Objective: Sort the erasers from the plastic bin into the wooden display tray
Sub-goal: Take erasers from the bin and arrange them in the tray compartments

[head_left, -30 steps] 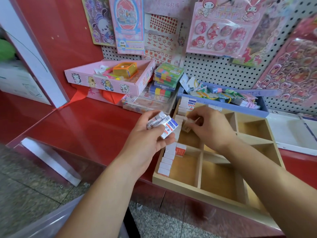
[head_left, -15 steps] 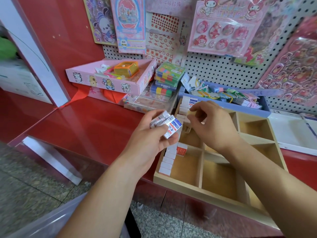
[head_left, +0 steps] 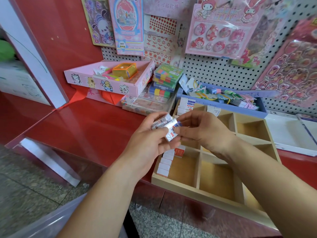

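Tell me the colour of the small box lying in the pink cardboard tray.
The small box is translucent orange; the head view, the only one, shows it.

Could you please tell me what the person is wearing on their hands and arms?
Nothing shows: the left hand and right hand are bare, with no gloves, rings or watch; the left forearm and right forearm run unclothed to the picture's edge, with no sleeve in view.

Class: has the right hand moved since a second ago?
Yes. The right hand left the wooden tray's left column, moving left to the erasers in the left hand.
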### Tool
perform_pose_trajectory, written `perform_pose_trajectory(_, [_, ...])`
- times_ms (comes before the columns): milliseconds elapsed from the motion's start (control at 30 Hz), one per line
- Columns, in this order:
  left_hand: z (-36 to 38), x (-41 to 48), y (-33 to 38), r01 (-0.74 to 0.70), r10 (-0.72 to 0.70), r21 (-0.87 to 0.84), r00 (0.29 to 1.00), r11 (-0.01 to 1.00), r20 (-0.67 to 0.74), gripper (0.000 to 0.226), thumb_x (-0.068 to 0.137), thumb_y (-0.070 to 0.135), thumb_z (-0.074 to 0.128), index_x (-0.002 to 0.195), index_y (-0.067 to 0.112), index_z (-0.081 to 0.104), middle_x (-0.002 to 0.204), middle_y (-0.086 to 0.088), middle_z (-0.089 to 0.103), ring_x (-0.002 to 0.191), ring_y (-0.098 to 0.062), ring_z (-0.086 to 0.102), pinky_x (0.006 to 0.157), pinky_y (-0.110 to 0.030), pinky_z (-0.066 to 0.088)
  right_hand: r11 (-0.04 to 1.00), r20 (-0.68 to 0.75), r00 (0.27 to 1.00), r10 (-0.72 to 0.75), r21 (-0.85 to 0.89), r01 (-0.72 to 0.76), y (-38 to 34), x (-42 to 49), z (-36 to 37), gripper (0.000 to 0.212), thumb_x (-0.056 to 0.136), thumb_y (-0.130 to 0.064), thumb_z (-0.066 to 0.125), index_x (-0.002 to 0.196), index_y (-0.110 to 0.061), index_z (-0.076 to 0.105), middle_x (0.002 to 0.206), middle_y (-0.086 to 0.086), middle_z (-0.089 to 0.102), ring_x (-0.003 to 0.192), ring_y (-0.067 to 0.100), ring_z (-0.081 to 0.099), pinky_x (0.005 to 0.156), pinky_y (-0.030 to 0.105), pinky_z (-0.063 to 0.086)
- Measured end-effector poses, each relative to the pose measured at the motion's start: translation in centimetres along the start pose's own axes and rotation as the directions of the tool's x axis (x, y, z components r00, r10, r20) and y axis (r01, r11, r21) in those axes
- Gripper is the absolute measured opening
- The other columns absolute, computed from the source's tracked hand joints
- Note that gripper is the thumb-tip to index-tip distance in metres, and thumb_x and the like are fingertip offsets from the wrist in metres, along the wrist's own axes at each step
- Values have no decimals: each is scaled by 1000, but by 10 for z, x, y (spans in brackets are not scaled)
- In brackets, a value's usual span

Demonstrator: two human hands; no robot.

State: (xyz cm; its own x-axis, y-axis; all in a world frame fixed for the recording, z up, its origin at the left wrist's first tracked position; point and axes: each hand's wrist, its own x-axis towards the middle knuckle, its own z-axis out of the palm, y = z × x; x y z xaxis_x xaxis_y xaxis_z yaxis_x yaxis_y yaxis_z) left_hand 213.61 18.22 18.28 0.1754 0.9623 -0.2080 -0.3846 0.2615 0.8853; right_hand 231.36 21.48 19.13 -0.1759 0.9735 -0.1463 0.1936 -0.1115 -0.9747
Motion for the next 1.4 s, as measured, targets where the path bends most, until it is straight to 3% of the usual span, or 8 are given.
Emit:
perform_pose_trajectory(167, [-1, 1, 1, -2, 2, -16, 1000, 1000, -19, 41, 101, -7, 48, 129, 20, 62, 118, -20, 72, 100, -37, 75, 84, -42, 60, 996, -43, 999, 6, 86, -2, -5, 3, -4, 13, 86, -7, 77, 96, -7, 68, 80, 13, 70, 66, 19, 64, 61, 28, 56])
perform_pose_trajectory(267, [-3, 0, 2, -7, 5, -30, 998, 1000, -56, 39, 101, -5, 50, 127, 21, 64, 121, -26, 67, 100, -38, 74, 85, -42, 60, 987, -230, 973, -31, 147, 67, -7, 15, -22, 8, 89, -6, 73, 94, -9, 67, 78, 9, 71, 63, 19, 60, 57, 28, 54])
perform_pose_trajectory(400, [-4, 0, 2, 1, -4, -59, 998, 998, -65, 39, 100, -6, 51, 124, 20, 66, 124, -27, 65, 101, -38, 74, 85, -41, 60, 959, -485, 856, -180, -281, 43, 1, 42, -54, 11, 93, -12, 71, 104, -15, 70, 86, 9, 74, 72, 24, 70, 78, 48, 62])
perform_pose_trajectory(600, [-3, 2, 1, 15, -19, -58, 997, 998, -78, 38, 100, -6, 52, 119, 22, 68, 123, -25, 67, 100, -38, 74, 82, -39, 60, 710, -325, 881, -345, -704, 18, 12, 77, -56, 16, 94, -15, 70, 110, -12, 71, 97, 1, 67, 85, 18, 59, 74, 27, 44])
perform_pose_trajectory(933, [-4, 8, 1, 21, -28, -88, 996, 996, -87, 32, 100, -6, 53, 118, 14, 70, 111, -27, 65, 97, -37, 75, 75, -34, 61, 522, -266, 898, -351, -852, -48, 19, 114, -45, 18, 87, 0, 64, 99, -13, 68, 110, 14, 62, 86, 26, 56, 70, 30, 40])
perform_pose_trajectory(1200, [-5, 8, -1, 4, -7, -44, 998, 999, -60, 33, 101, -3, 53, 120, 18, 69, 118, -25, 66, 99, -36, 75, 81, -37, 61, 633, -268, 866, -423, -771, 71, -8, 74, -31, 11, 94, -22, 62, 90, -15, 69, 88, 5, 68, 73, 18, 61, 66, 34, 50])
perform_pose_trajectory(1300, [-4, 8, -3, -19, 19, -8, 999, 1000, -46, 33, 102, -2, 52, 120, 20, 69, 120, -22, 68, 98, -35, 75, 81, -38, 61, 856, -121, 966, -228, -498, 139, -30, 39, -9, 30, 92, -42, 69, 83, -13, 69, 79, 10, 70, 67, 13, 62, 64, 41, 53])
perform_pose_trajectory(1400, [-2, 7, -6, -38, 39, 44, 999, 998, -14, 35, 104, -1, 49, 120, 23, 68, 117, -25, 69, 97, -31, 75, 80, -35, 61, 909, 48, 997, -59, -410, 73, -36, 17, 5, 52, 76, -66, 75, 88, -15, 72, 83, 10, 71, 75, 22, 68, 71, 44, 59])
